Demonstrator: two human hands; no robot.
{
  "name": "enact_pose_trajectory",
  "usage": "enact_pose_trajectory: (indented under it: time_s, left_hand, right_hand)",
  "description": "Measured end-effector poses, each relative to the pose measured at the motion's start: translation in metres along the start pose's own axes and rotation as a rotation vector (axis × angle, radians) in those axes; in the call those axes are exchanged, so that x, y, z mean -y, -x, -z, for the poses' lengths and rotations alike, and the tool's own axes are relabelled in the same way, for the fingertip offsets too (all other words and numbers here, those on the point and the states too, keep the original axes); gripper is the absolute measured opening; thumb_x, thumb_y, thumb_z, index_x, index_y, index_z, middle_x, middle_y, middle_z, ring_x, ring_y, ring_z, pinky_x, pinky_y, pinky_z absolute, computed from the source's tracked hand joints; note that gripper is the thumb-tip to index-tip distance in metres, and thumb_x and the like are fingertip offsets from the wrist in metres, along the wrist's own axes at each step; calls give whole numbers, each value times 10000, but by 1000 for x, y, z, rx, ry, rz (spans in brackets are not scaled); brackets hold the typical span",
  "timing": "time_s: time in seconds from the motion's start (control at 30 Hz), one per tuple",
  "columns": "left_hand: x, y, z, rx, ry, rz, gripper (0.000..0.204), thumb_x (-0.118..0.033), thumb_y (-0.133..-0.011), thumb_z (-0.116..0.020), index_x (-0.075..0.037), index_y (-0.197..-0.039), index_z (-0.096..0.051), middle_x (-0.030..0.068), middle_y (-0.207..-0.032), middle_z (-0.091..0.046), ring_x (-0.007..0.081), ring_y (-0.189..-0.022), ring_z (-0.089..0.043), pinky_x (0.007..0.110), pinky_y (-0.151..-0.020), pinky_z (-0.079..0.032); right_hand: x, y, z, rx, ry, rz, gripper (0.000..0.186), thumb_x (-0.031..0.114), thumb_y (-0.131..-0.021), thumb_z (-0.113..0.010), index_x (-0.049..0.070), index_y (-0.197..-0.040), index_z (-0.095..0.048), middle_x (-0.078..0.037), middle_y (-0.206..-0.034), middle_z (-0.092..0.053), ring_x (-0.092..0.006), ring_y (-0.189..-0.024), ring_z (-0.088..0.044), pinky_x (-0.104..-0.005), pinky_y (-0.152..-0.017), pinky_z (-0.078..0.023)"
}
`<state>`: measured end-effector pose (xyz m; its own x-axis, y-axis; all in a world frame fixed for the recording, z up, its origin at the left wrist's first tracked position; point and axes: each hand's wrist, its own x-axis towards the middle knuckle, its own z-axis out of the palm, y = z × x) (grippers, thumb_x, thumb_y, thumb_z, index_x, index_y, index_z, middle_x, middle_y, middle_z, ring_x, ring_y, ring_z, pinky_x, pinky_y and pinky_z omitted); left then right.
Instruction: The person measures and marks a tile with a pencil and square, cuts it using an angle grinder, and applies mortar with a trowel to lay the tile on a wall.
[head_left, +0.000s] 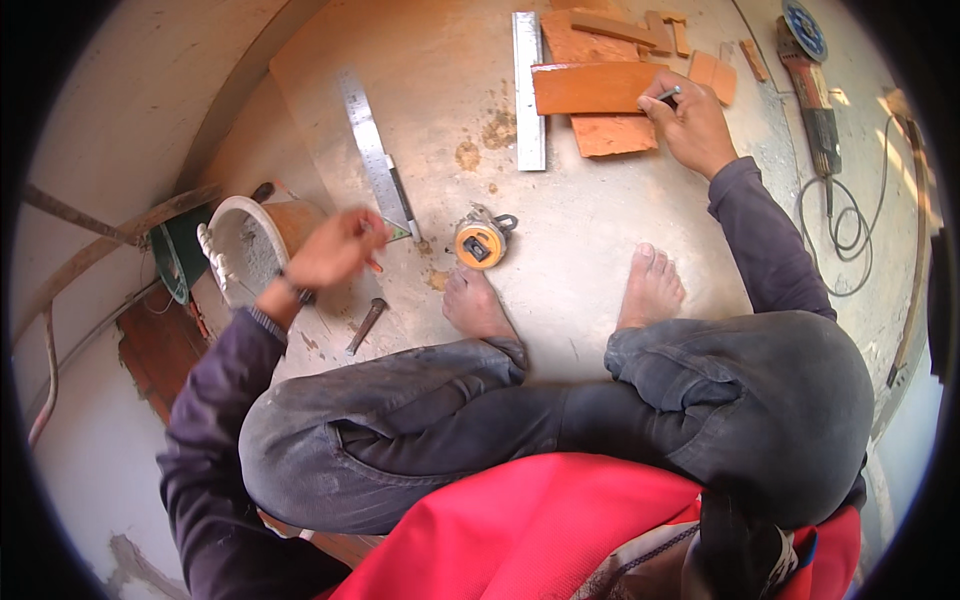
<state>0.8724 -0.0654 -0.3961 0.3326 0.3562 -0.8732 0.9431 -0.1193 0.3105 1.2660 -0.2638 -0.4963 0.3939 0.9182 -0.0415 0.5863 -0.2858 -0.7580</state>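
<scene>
My right hand (692,122) pinches a pencil (668,94) on the orange tile (590,88), upper centre | my left hand (335,248) curls, contents unclear, beside the steel square (375,150), centre-left

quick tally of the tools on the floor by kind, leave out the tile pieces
Steel rulers: 2
Tape measure: 1
Angle grinder: 1
Chisel: 1
Bucket: 1
Pencil, in the right hand: 1
Total: 7

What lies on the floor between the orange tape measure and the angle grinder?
In the head view, the right hand with a pencil and its sleeved forearm cross the stretch between the tape measure and the angle grinder; otherwise bare dusty floor.
</scene>
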Motion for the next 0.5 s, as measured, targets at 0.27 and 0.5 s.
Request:
enact_pose_trajectory:
  time_s: [0.27, 0.5]
  left_hand:
    - [32, -109, 27, -609, -477, 136, 560, -449, -777, -667, -17, -1124, -587, 219, -1022, -687, 371, -983, -662, 426, -851, -519]
    - [44, -41, -34, -310, -931, 54, 566, -331, -656, -791, -57, -1109, -590, 172, -1053, -661, 356, -996, -651, 454, -859, -529]
  right_hand:
    - [-3, -4, -7, -20, -67, 11, 149, 164, -899, -646, 40, -832, -600, -103, -614, -571, -229, -573, -540, -363, -580, -416]
    - [-2, -1, -6, -26, -43, -35, 144, 169, -895, -651, 39, -854, -604, -122, -688, -622, -247, -628, -583, -368, -613, -448]
